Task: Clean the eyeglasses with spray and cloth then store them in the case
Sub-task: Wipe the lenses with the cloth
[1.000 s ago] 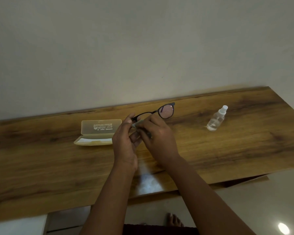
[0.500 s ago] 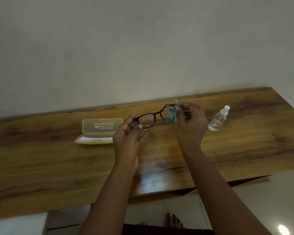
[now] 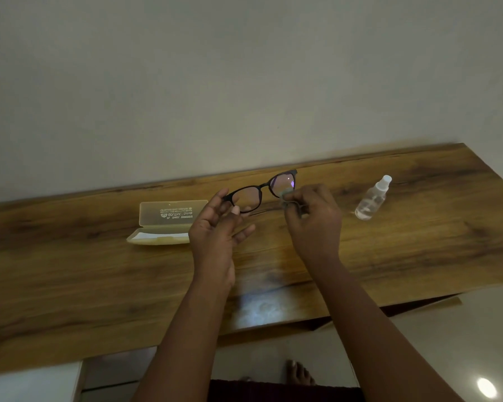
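Note:
Black-framed eyeglasses [image 3: 260, 187] are held above the wooden table [image 3: 418, 242], lenses facing me. My left hand [image 3: 215, 230] pinches the frame's left end between thumb and fingers. My right hand [image 3: 314, 219] pinches a small pale blue cloth [image 3: 285, 197] at the lower edge of the right lens. A translucent yellowish case [image 3: 169, 221] lies open on the table just left of my left hand. A small clear spray bottle [image 3: 372, 200] with a white cap stands to the right of my right hand.
The table runs along a plain wall [image 3: 244, 82], and its right end lies near the bottle. Below the front edge I see a pale floor and a bare foot [image 3: 298, 372].
My right hand with the cloth went from the left lens to the right lens, then dropped to that lens's lower edge. The glasses tilted up slightly at the right.

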